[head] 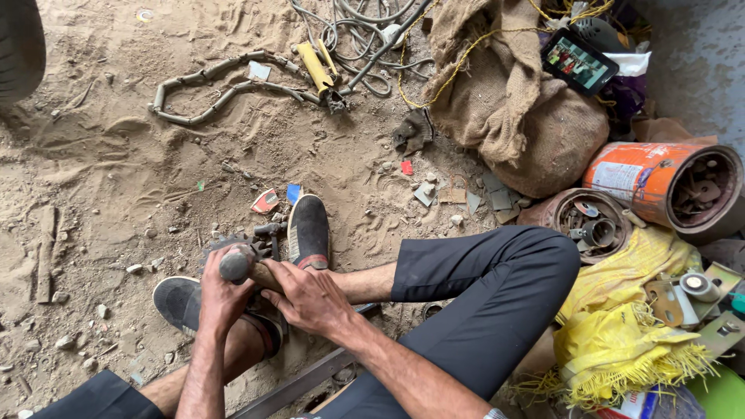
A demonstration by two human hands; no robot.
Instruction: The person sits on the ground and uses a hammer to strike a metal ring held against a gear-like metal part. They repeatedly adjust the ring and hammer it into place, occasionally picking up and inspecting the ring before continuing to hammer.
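Both hands are locked on one hammer [237,265], held low between the two black shoes [309,231]; the left hand [220,293] is wrapped round its grey head, the right hand [308,296] clamped on the wooden handle, and the work looks mid-way, nothing visibly finished. Counting from the hammer: one burlap sack [516,101] far upper right; one orange can [660,185] and one round metal tin [586,221] to the right; one yellow cloth [628,326] lower right.

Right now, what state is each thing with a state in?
Left hand: closed around the hammer head.
Right hand: gripping the wooden handle.
Hammer: held over the shoes.
Orange can: on its side, open, metal parts inside.
Phone: screen lit, on the burlap sack.
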